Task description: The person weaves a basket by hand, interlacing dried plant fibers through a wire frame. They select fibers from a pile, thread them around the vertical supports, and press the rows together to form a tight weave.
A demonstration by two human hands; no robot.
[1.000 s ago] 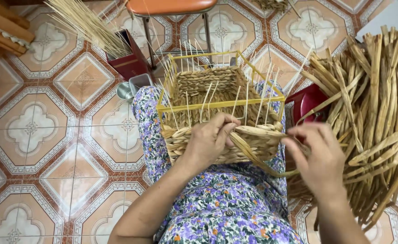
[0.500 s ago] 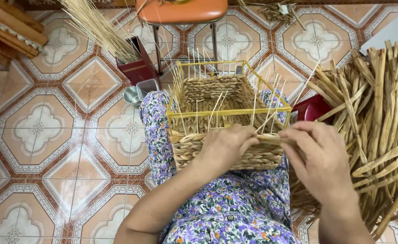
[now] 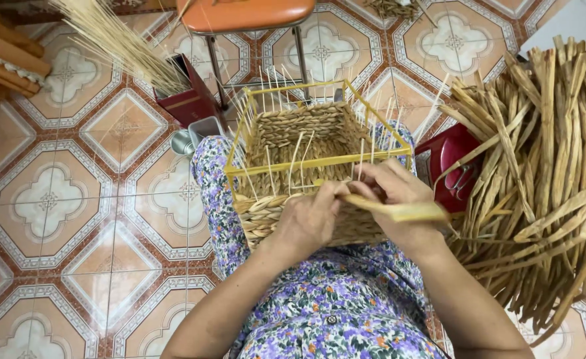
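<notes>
A half-woven rectangular basket of pale braided straw (image 3: 286, 133), built around a yellow wire frame (image 3: 319, 161) with thin upright stakes, rests on the person's lap, which is covered by a purple floral cloth (image 3: 333, 306). The left hand (image 3: 309, 219) lies against the basket's near wall, fingers curled and pressing the braid just below the frame's near bar. The right hand (image 3: 399, 199) sits just beside it, at the basket's near right corner, pinched closed on a flat dried-reed strand (image 3: 389, 209) whose free end sticks out to the right of the basket (the other end disappears between the two hands, so where it enters the weave cannot be told). To the right of the basket lies a large heap of flat tan dried reeds (image 3: 545, 173), spread across the patterned orange-and-white floor tiles (image 3: 73, 199). Between the heap and the basket sits a dark red container (image 3: 449, 159), partly overlapped by reeds. Beyond the basket's far side stands an orange-seated metal-legged stool (image 3: 253, 13). To the far left of the basket, a dark red box (image 3: 190, 100) holds a bundle of thin pale sticks (image 3: 117, 36), with a small grey metal cup (image 3: 190, 138) close by it.
</notes>
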